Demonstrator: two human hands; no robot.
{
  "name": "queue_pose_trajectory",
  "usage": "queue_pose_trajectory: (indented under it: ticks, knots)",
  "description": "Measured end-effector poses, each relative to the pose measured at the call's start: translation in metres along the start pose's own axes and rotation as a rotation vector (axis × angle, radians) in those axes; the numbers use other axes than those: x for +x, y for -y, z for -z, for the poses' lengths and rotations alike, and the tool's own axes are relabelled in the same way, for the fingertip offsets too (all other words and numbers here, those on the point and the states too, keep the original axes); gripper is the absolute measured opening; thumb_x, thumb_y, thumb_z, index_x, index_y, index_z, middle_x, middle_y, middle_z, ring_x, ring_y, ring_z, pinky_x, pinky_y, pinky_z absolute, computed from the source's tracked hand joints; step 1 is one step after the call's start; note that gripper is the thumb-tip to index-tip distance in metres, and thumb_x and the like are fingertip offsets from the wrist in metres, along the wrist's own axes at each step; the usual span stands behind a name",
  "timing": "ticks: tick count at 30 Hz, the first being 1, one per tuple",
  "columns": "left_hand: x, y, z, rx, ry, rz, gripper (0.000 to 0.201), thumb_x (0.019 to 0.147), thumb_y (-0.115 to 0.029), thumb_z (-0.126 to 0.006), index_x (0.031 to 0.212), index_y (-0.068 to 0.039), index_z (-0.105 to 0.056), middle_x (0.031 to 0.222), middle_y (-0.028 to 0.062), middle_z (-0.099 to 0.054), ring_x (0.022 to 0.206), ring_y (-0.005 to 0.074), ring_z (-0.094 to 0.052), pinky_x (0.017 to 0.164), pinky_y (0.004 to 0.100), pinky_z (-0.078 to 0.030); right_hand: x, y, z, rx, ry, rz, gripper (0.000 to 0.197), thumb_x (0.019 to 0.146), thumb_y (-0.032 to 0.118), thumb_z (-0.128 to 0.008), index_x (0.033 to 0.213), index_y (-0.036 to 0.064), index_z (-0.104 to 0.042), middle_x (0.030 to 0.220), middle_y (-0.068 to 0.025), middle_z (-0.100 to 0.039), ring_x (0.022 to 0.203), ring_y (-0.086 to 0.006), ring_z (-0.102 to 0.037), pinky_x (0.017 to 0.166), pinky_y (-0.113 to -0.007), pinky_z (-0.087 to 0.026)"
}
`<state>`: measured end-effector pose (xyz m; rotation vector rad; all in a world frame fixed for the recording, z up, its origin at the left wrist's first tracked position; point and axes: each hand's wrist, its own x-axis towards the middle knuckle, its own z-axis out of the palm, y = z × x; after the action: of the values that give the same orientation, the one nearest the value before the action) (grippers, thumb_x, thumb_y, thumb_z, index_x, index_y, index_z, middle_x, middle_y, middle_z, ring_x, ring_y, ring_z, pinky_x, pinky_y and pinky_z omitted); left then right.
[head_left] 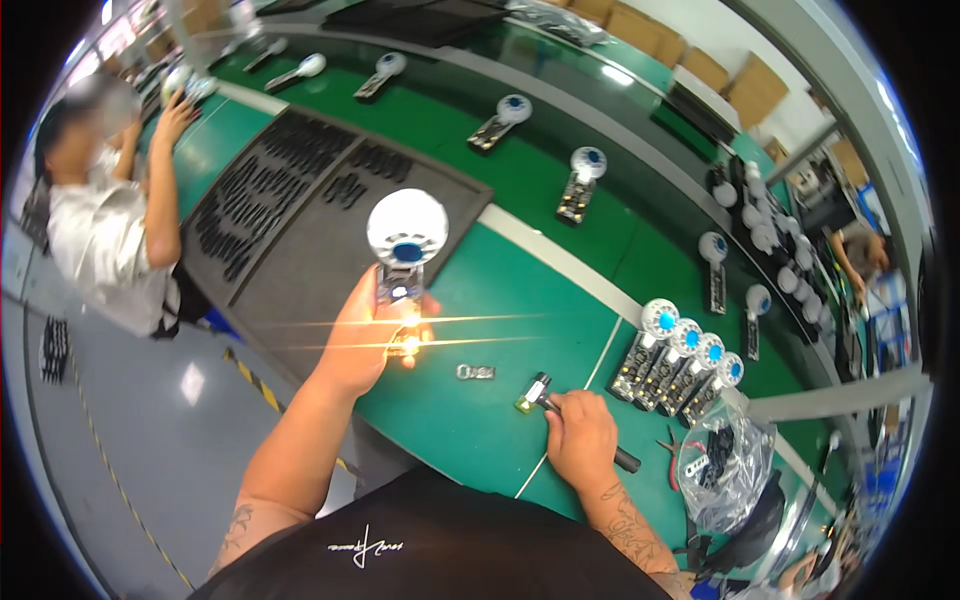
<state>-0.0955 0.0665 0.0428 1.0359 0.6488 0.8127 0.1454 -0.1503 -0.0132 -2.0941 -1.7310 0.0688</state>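
Above the green surface (540, 300), a white round-headed device (408, 225) is held in the left hand (360, 340), fingers wrapped around its lower part, where a bright light glares. Nearer the person, the right hand (583, 437) grips a hammer (539, 388) by its handle. Between the hands lies a small metal piece (476, 372). To the right, four similar devices (660, 362) sit in a row, near pliers (673, 462) and a clear bag (752, 468); leftward lies a dark tray (285, 290).
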Motion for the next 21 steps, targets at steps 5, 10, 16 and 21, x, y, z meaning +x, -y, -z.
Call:
queue_pose_trajectory:
  ticks: [5, 10, 16, 21]
  knots:
    - [0.005, 0.01, 0.015, -0.044, 0.033, 0.073, 0.053, 0.101, -0.014, -0.056, 0.15, -0.002, -0.043, 0.112, 0.0216, -0.067, 0.08, 0.0212, -0.065, 0.047, 0.0263, -0.048, -0.003, -0.008, -0.004, -0.036, -0.029, -0.016, 0.023, 0.088, 0.014, -0.073, 0.11, 0.0103, -0.07, 0.105, -0.0073, -0.066, 0.088, -0.0291, -0.062, 0.079, -0.039, -0.054]
    - [0.013, 0.014, 0.011, -0.067, 0.13, 0.036, 0.056, 0.101, -0.013, -0.058, 0.152, -0.001, -0.04, 0.117, 0.0252, -0.065, 0.08, 0.0224, -0.067, 0.049, 0.0271, -0.052, -0.005, -0.014, -0.012, -0.029, -0.068, -0.019, 0.024, 0.089, 0.016, -0.073, 0.113, 0.0124, -0.07, 0.105, -0.0049, -0.065, 0.088, -0.0265, -0.062, 0.08, -0.038, -0.054]
    - [0.021, 0.029, -0.006, 0.096, 0.031, 0.107, 0.049, 0.102, -0.018, -0.057, 0.146, -0.001, -0.045, 0.108, 0.0184, -0.065, 0.078, 0.0198, -0.066, 0.045, 0.0259, -0.048, -0.009, -0.022, -0.013, 0.006, -0.075, -0.005, 0.028, 0.092, 0.02, -0.072, 0.119, 0.0152, -0.068, 0.11, -0.0026, -0.064, 0.092, -0.024, -0.062, 0.083, -0.037, -0.055]
    - [0.051, 0.034, -0.037, 0.242, 0.032, 0.222, 0.04, 0.104, -0.026, -0.059, 0.136, -0.003, -0.054, 0.098, 0.011, -0.064, 0.071, 0.0146, -0.064, 0.04, 0.0232, -0.04, -0.011, -0.026, -0.01, 0.101, -0.07, 0.016, 0.03, 0.091, 0.021, -0.072, 0.121, 0.0164, -0.068, 0.111, -0.0029, -0.064, 0.095, -0.0248, -0.062, 0.085, -0.037, -0.055]
